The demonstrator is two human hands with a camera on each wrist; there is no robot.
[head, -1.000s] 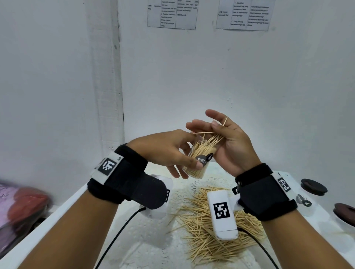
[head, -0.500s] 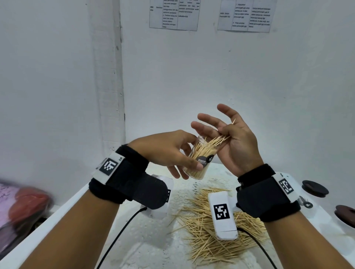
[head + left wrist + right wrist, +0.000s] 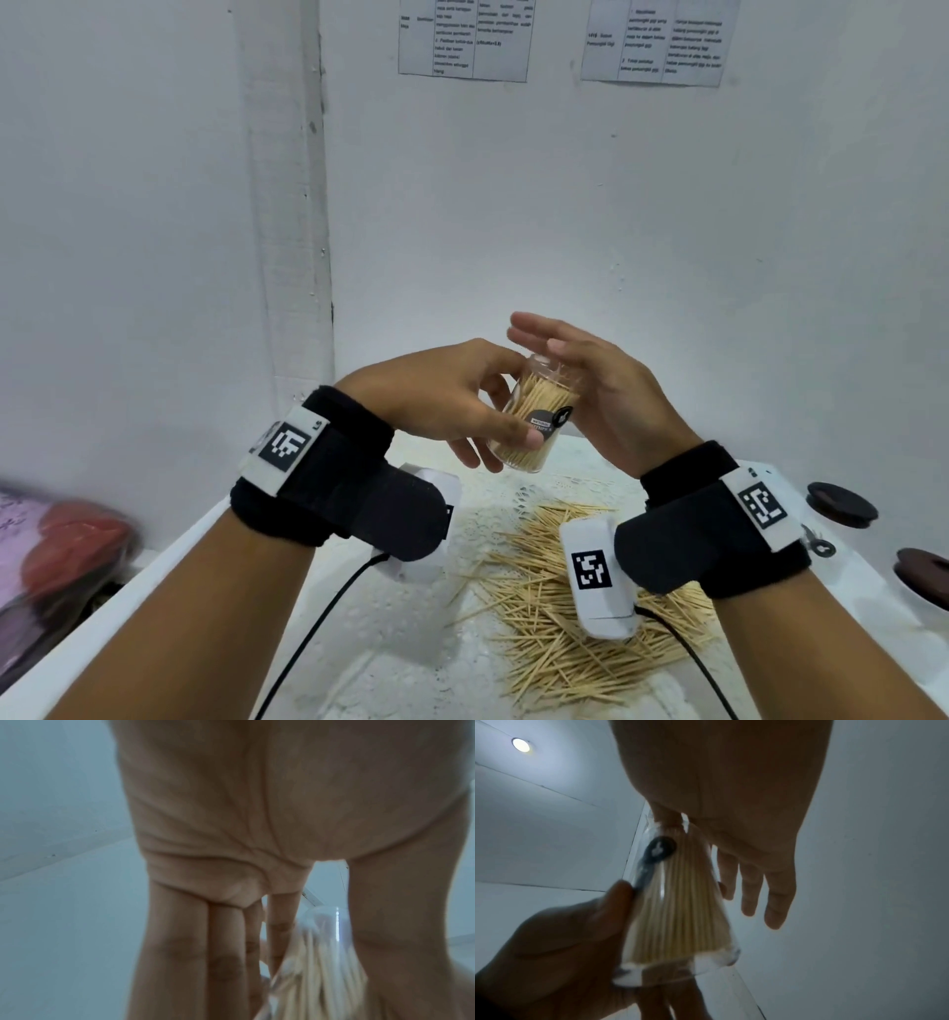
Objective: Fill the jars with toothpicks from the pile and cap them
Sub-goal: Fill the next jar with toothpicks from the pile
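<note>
So the left hand (image 3: 436, 395) has the clear jar (image 3: 536, 416) pinched between thumb and fingers, held up in the air over the table (image 3: 318, 663) and tipped a bit, mouth leaning toward the right. The jar's stuffed with toothpicks (image 3: 534, 411), pretty much packed, and there's a dark label (image 3: 549, 424) on its side. No cap on it yet.

The right hand (image 3: 601, 390) isn't gripping anything: fingers out straight and together, palm laid flat against the jar's open mouth. In the right wrist view the palm (image 3: 721, 787) sits right on top of the toothpick ends, with the fingers (image 3: 752, 888) hanging past the far side of the jar (image 3: 680, 902).

Below the hands, the loose pile of toothpicks (image 3: 580, 616) is spread on the white table, partly hidden behind the right wrist's camera unit (image 3: 598, 575). Over at the right edge there are two dark round caps (image 3: 842, 503), one near the wrist strap and another further right (image 3: 922, 565). Some printed sheets (image 3: 462, 38) are stuck on the wall behind
</note>
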